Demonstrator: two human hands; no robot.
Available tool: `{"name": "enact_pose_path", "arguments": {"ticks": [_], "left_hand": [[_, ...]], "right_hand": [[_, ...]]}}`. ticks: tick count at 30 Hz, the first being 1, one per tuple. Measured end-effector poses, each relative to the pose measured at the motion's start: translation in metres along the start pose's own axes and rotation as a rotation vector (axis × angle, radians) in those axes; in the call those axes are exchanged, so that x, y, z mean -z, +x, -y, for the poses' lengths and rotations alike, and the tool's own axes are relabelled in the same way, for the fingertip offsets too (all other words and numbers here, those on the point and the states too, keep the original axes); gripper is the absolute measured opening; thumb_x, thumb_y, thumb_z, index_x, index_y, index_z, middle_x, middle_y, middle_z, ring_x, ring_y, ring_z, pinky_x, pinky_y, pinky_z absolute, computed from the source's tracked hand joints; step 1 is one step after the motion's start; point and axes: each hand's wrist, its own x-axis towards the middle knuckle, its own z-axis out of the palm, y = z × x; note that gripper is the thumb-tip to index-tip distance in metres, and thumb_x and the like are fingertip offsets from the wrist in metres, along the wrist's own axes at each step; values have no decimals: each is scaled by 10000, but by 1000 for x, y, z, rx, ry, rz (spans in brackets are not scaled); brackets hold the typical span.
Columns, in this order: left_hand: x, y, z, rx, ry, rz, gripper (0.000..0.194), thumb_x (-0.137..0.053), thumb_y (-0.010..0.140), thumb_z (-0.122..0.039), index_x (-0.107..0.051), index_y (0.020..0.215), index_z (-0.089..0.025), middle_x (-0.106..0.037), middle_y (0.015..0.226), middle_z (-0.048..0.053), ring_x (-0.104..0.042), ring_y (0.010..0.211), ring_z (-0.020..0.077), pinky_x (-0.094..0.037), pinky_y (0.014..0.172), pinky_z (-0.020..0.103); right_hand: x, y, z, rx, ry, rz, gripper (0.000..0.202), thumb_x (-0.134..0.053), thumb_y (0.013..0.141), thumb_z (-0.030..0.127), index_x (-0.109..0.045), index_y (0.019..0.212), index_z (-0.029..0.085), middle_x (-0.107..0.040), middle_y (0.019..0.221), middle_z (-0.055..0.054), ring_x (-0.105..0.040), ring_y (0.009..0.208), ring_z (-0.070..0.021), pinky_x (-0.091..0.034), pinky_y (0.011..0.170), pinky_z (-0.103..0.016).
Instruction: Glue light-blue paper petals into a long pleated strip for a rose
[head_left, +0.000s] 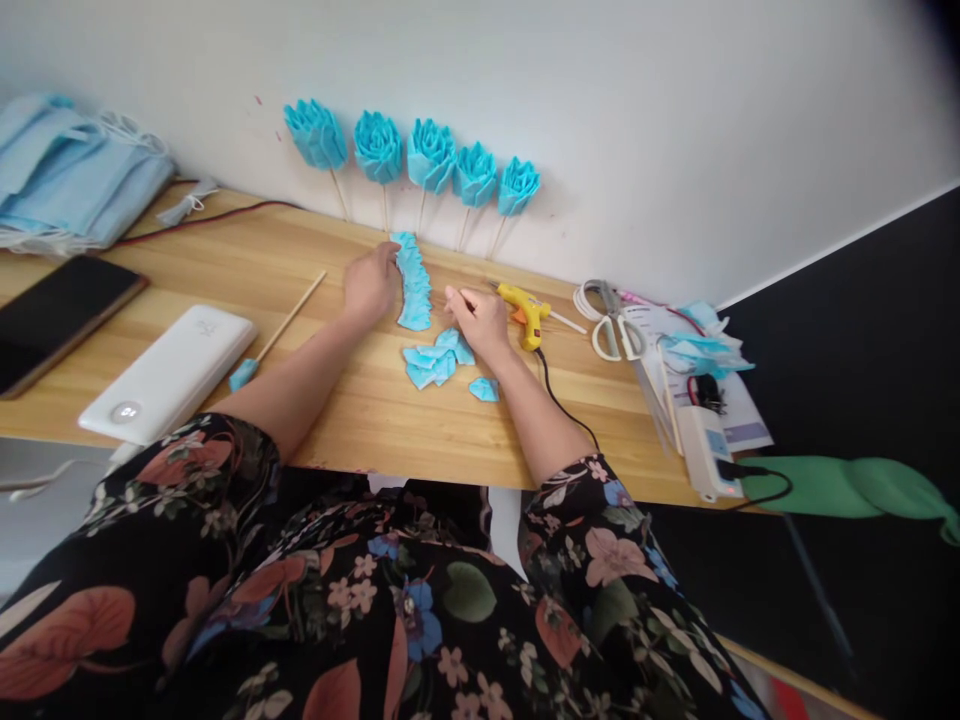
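We saw the two hands apart from each other above the wooden table [375, 425]. The left hand [370, 284] had its fingertips at the upper end of a pleated blue strip [414, 285], which lay between the hands; whether they pinched it or only pressed it, we could not tell. The right hand [481, 318] was just beside the strip, with its fingers curled inward, and we could not make out if something was between them.

Near the right wrist we noticed loose blue pieces [435, 362] and, a little apart, one small piece [484, 389]. To the right lay a yellow glue gun [531, 312], its cord passing partly behind the forearm. On the left we found a thin stick [292, 312] with a blue bud [243, 375] at its end.

Behind the hands, five blue flowers [431, 157] on sticks leaned against the wall. Farther right we saw scissors [616, 325] and a white power strip [709, 455] with a black plug in it. The print on the paper sheets [739, 415] was too small for us, and so were the lit digits of the white power bank [169, 372]. The left edge cut off the phone [67, 315] and the mask stack [67, 175].
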Motion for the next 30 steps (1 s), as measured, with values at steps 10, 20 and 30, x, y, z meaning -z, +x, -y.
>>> {"name": "enact_pose_path", "arguments": {"ticks": [10, 20, 30], "left_hand": [[-4, 10, -1, 124, -190, -227, 412, -453, 1045, -188, -522, 1450, -143, -645, 1428, 87, -582, 1311, 171, -437, 1123, 401], [-35, -23, -7, -61, -633, -345, 319, -588, 980, -250, -584, 1298, -240, -706, 1244, 61, -659, 1198, 196, -514, 1078, 415], [30, -74, -58, -165, -381, 113, 309, -529, 942, -219, -714, 1187, -187, -781, 1109, 68, -726, 1017, 204, -564, 947, 349]], "right_hand": [[4, 3, -5, -1, 16, -69, 609, -400, 1056, 596, -718, 720, 200, -713, 686, -20, -658, 678, -157, -430, 700, -297], [8, 5, -8, -32, -36, -105, 571, -419, 1065, 551, -624, 657, 209, -636, 645, -4, -597, 654, -153, -381, 666, -309], [22, 2, 15, -59, -29, -28, 636, -351, 1052, 649, -666, 704, 218, -677, 711, -38, -618, 734, -183, -447, 741, -323]]}}
